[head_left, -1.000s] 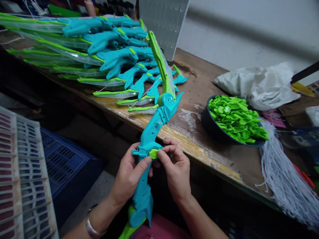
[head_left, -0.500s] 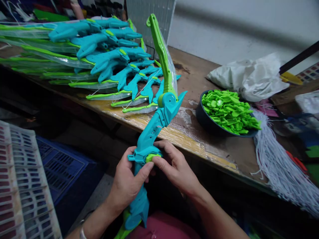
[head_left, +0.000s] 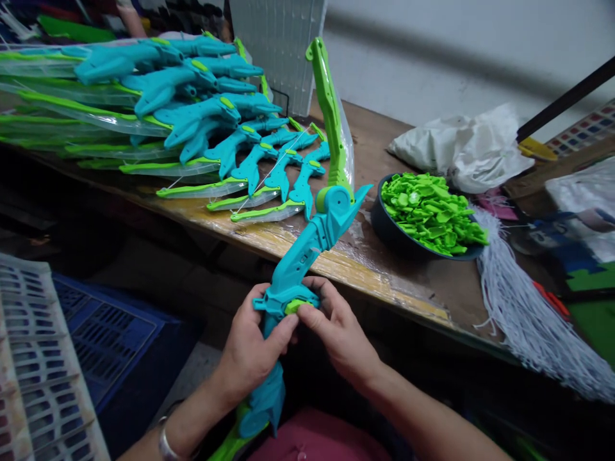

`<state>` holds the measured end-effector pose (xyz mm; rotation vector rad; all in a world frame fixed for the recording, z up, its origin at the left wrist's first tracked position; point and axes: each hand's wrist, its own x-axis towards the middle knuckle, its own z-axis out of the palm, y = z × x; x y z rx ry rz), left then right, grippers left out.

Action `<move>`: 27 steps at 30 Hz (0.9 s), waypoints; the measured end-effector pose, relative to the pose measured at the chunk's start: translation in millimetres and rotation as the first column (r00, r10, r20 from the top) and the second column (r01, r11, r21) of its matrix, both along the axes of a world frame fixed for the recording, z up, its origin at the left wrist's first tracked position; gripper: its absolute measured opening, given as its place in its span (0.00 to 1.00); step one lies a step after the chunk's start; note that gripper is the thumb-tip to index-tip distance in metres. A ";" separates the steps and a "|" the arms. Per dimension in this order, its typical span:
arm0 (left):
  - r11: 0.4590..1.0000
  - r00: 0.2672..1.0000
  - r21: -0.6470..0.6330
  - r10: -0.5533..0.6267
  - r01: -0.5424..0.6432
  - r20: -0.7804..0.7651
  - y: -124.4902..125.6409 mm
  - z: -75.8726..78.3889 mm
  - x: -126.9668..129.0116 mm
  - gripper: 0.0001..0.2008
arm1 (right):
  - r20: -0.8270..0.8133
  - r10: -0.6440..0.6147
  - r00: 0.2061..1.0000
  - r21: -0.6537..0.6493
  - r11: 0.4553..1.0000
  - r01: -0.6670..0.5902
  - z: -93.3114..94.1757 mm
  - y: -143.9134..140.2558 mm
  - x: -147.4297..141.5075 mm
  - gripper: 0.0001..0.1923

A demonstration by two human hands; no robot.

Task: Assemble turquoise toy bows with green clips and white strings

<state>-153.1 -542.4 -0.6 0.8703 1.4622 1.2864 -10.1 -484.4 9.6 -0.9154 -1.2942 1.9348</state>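
A blue toy bow (head_left: 295, 259) with green limbs stands tilted in front of me, its upper limb (head_left: 330, 115) pointing up over the bench. My left hand (head_left: 254, 342) is closed around the bow's middle, thumb along its near side. With thumb and fingers, my right hand (head_left: 339, 333) pinches a small green plastic piece (head_left: 296, 307) at the centre of the bow. My right fingertips behind the bow are partly hidden. The lower limb (head_left: 230, 442) runs down past my lap.
Many similar toy bows (head_left: 192, 109) are piled on the bench (head_left: 408, 288) at the left. A dark bowl (head_left: 391, 230) of loose green pieces (head_left: 427, 211) stands right, beside white strings (head_left: 523, 301) and a white bag (head_left: 480, 147). Crates (head_left: 43, 346) stand lower left.
The view has shifted slightly, and the bow's upper limb now stands a little further right and lower. Both hands keep the same hold on the bow and green piece.
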 end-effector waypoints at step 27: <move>0.907 0.963 -0.378 -0.092 0.186 0.252 41.3 -44.5 -3.1 0.44 | 0.191 -0.393 0.899 0.077 0.920 0.385 -37.0 12.5 22.5 0.31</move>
